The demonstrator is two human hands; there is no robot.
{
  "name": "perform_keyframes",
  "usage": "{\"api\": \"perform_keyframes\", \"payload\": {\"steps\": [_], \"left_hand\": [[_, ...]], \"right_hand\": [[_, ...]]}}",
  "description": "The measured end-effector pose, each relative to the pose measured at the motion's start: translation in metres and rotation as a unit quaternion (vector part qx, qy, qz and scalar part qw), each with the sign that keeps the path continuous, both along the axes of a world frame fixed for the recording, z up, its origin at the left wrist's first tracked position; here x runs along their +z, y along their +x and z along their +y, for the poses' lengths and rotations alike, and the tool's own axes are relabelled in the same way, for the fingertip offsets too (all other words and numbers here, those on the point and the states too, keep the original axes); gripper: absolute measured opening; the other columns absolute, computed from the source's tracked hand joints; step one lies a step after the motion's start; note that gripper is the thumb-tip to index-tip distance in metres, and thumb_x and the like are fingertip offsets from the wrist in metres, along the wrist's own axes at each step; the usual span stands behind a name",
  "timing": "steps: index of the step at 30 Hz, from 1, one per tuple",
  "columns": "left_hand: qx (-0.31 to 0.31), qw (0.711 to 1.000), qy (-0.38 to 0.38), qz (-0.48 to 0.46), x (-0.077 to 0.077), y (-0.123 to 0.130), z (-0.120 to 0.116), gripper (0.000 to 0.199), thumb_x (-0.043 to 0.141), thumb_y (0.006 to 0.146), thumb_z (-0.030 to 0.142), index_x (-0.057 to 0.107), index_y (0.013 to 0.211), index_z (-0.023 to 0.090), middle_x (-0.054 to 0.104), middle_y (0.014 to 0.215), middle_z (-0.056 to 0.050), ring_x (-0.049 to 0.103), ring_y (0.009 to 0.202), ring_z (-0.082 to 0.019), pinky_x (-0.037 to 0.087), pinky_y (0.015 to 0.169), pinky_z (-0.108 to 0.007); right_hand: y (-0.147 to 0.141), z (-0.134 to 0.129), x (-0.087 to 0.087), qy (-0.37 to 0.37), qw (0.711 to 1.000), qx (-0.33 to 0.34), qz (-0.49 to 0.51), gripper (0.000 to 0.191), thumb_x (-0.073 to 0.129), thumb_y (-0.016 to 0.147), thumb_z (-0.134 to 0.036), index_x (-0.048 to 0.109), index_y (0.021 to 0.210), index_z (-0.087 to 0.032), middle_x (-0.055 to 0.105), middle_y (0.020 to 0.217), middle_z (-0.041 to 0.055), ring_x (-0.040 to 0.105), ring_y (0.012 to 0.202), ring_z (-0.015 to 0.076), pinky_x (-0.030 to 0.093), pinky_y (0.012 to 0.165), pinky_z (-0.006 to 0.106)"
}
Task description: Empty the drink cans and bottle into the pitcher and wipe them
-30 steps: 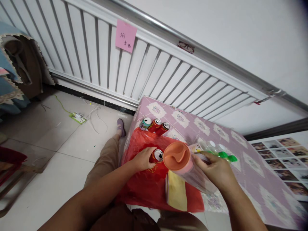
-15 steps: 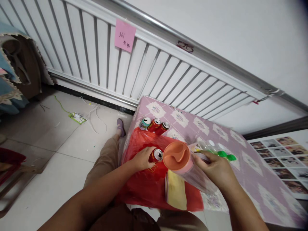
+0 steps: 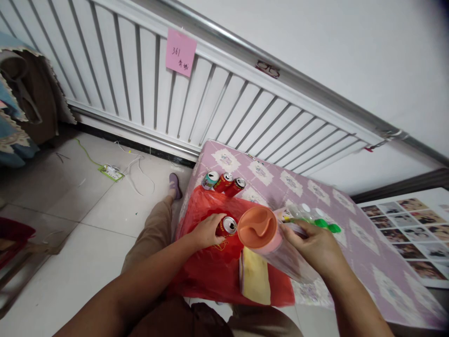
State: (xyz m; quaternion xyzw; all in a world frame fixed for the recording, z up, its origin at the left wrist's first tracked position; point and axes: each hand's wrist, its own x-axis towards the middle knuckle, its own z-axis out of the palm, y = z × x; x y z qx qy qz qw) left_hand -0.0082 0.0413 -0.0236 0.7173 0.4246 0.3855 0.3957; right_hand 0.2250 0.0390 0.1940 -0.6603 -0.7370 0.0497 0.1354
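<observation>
My left hand (image 3: 210, 231) is wrapped round an opened red drink can (image 3: 228, 226) on the red plastic bag (image 3: 203, 267). In my right hand (image 3: 312, 241) is the handle of a clear pitcher (image 3: 291, 260) with an orange lid (image 3: 257, 227). The pitcher is tilted, its lid end close beside the can's top. Whether any liquid runs between them I cannot tell. A folded yellow cloth (image 3: 255, 276) lies on the bag below the pitcher.
A teal can (image 3: 210, 180) and two red cans (image 3: 223, 181) stand behind the bag on the floral tablecloth (image 3: 259, 171). Clear bottles with green caps (image 3: 333, 228) lie to the right. A white radiator (image 3: 157, 84) runs behind; a power strip (image 3: 111, 172) is on the floor.
The view has shifted very slightly. Both hands, the can and the pitcher hold nearly the same positions.
</observation>
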Motion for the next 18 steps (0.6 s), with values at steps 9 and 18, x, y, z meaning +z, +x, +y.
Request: {"api": "perform_keyframes", "payload": {"steps": [9,18], "left_hand": [[0.002,1.000,-0.009,-0.004,0.0024,-0.0013,-0.0002,0.079,0.075,0.067,0.017,0.041,0.138,0.021,0.053,0.139,-0.013,0.051,0.129,-0.030,0.040,0.110,-0.045],[0.003,1.000,-0.011,0.000,0.0036,-0.0025,-0.0010,0.078,0.074,0.068,0.018,0.041,0.139,0.019,0.052,0.141,-0.015,0.050,0.130,-0.031,0.040,0.111,-0.046]], "right_hand": [[-0.0057,-0.0027,0.0067,0.020,1.000,0.021,-0.006,0.035,0.061,0.076,-0.053,0.068,0.064,-0.021,0.063,0.051,-0.0004,0.054,0.044,0.0144,0.038,0.041,0.025],[-0.0049,-0.0028,0.0096,0.012,1.000,0.021,-0.012,0.034,0.062,0.078,-0.052,0.069,0.067,-0.021,0.066,0.055,0.0005,0.057,0.047,0.0151,0.040,0.043,0.025]]}}
